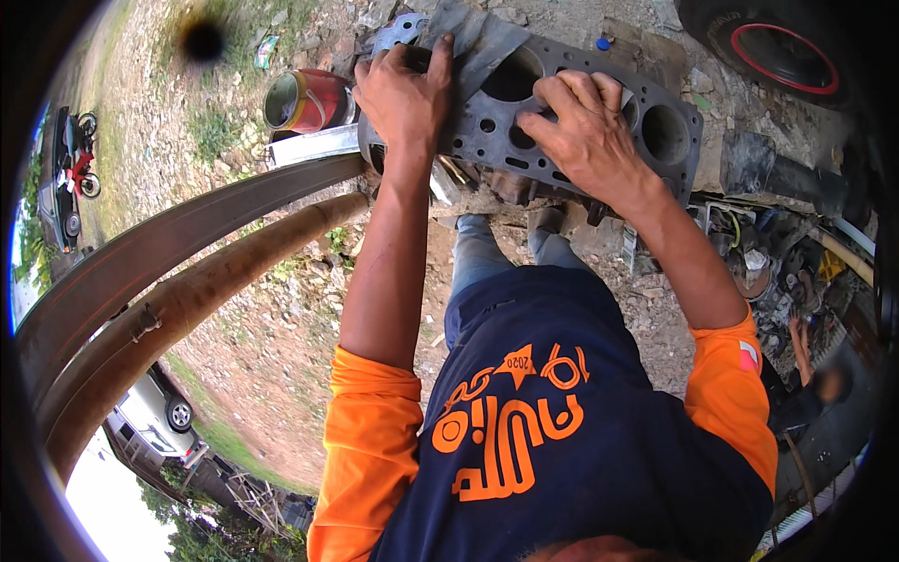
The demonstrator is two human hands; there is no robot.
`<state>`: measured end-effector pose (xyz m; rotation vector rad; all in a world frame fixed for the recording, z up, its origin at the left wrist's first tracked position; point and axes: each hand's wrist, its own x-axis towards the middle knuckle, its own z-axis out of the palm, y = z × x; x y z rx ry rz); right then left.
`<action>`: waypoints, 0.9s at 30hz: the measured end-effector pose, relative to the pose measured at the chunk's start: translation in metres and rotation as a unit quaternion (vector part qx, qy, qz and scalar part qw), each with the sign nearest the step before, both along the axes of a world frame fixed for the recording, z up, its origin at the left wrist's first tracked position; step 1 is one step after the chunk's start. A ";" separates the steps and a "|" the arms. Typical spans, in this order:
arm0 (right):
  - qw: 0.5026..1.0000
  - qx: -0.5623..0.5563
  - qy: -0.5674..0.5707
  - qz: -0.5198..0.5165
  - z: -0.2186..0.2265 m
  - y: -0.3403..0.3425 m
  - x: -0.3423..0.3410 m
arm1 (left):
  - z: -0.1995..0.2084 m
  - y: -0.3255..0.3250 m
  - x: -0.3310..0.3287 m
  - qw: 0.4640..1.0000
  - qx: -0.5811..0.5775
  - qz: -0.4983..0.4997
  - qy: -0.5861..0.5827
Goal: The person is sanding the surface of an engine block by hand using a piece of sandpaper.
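Observation:
A grey engine block [473, 148] with large round cylinder bores and several small holes lies in front of me. My left hand [405, 101] rests on its left end, fingers and thumb spread, beside a dark, flexible-looking sheet [487, 47] that lies across the block's top. Over the middle bores is my right hand [592, 131], its fingers curled and pressed together against the top face. A small pale edge shows by its fingertips; what they hold, if anything, is hidden.
Left of the block stands a red and yellow bucket [314, 100] by a pale metal bar [314, 147]. A curved brown post [197, 304] runs along my left. A tyre with a red-edged rim [785, 58] lies far right. Mixed metal parts [758, 258] and another person [810, 379] are at right.

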<state>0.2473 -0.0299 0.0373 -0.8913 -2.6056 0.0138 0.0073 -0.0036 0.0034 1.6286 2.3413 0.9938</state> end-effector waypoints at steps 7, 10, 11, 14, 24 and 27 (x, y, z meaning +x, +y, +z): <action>0.999 -0.002 0.016 0.038 -0.003 0.013 0.002 | 0.003 0.000 0.001 1.000 0.006 -0.002 -0.001; 0.998 -0.011 0.017 0.053 -0.002 0.014 0.001 | 0.000 -0.001 0.000 1.000 0.006 -0.002 0.004; 0.998 -0.012 0.012 0.056 -0.002 0.015 0.001 | 0.000 -0.001 0.000 1.000 0.008 -0.001 0.004; 0.997 0.006 0.012 0.075 -0.009 0.015 0.003 | 0.000 0.000 0.000 1.000 0.004 0.001 0.009; 0.999 0.011 -0.002 0.045 -0.014 -0.004 -0.001 | 0.004 -0.001 0.002 1.000 -0.010 0.011 0.001; 1.000 0.008 0.019 0.015 -0.015 -0.005 -0.001 | 0.003 -0.002 0.003 1.000 -0.005 0.007 0.004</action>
